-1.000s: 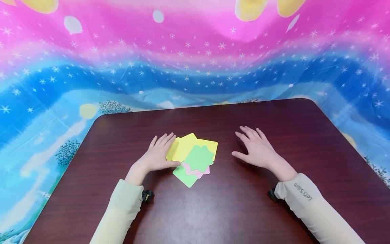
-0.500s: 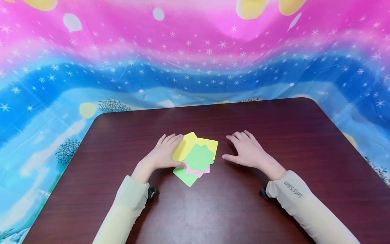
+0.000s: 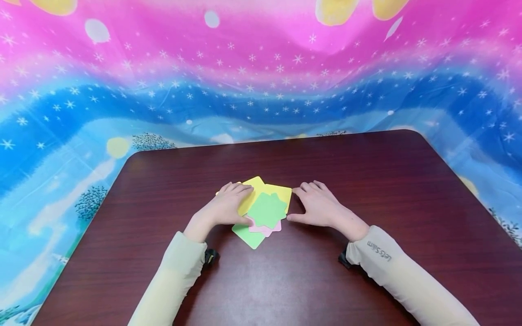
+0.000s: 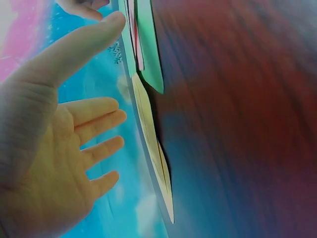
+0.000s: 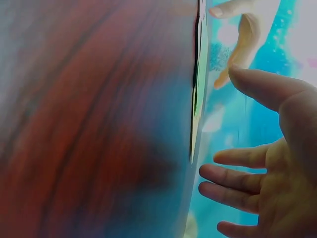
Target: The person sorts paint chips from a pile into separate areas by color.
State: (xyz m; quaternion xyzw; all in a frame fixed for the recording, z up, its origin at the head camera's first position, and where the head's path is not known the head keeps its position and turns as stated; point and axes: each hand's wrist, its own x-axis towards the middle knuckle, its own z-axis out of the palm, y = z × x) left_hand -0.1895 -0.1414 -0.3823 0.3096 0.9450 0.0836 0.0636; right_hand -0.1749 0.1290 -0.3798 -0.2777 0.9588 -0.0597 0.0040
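Note:
Several thin paper cards with rounded corners lie overlapping in a loose pile in the head view. Yellow cards (image 3: 256, 190) are at the back, green cards (image 3: 266, 211) on top at the middle, pink cards (image 3: 274, 227) below them, and a lower green card (image 3: 251, 238) pokes out in front. My left hand (image 3: 226, 202) hovers over the pile's left side, covering part of the yellow cards. At the right edge of the pile is my right hand (image 3: 320, 204), thumb and fingers spread apart. Both wrist views show loosely extended fingers with nothing between them.
The pile rests on a dark reddish-brown wooden table (image 3: 261, 280) with rounded far corners. Behind the table hangs a pink and blue cloth (image 3: 261, 81) with snowflakes. A black wrist strap (image 3: 211, 257) shows at the left cuff, and a similar one at the right.
My right hand has moved left up to the pile's edge. My left hand has shifted a little to the right over the yellow cards. The cards stay put.

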